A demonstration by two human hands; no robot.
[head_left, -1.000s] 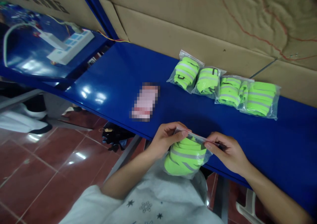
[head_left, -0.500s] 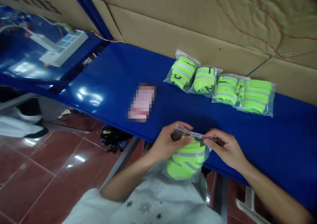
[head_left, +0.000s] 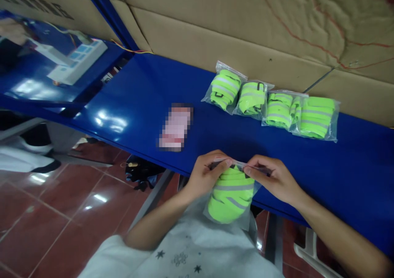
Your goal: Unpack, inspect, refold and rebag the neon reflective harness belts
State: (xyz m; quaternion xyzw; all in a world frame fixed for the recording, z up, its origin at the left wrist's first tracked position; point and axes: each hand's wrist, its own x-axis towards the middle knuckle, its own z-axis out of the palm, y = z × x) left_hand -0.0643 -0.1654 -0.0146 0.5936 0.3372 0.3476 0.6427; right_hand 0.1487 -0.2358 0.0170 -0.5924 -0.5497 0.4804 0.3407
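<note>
Fingers (head_left: pixel 223 168) of the left hand (head_left: pixel 200 178): narrow, pinched with the thumb on the top strip (head_left: pixel 237 162) of the held bag (head_left: pixel 231 194), above the near edge of the blue table (head_left: pixel 138 93).
Fingers of the right hand (head_left: pixel 275 179): narrow as well, pinched on the same strip farther right, just beside the left ones.
Held bag: clear plastic, filled with folded lime-green material with grey stripes; hanging from both hands at the near edge of the blue table, before the pale shirt (head_left: pixel 172 255); seal partly hidden, cannot tell whether closed.
Row of packs (head_left: pixel 226 87): four, lime-green inside clear plastic, lying along the far edge of the blue table, neighbours touching or overlapping.
Pink rectangle (head_left: pixel 176 127): pixelated, lying on the blue table, left of the row.
Cardboard (head_left: pixel 221 40): standing behind the blue table.
Power strip (head_left: pixel 77 62): white, on another surface left of the blue table.
Co-worker's hand (head_left: pixel 14 31): blurred, beyond the left end of the blue table; cannot tell what is held.
Tiled floor (head_left: pixel 98 210): reddish, below the blue table.
</note>
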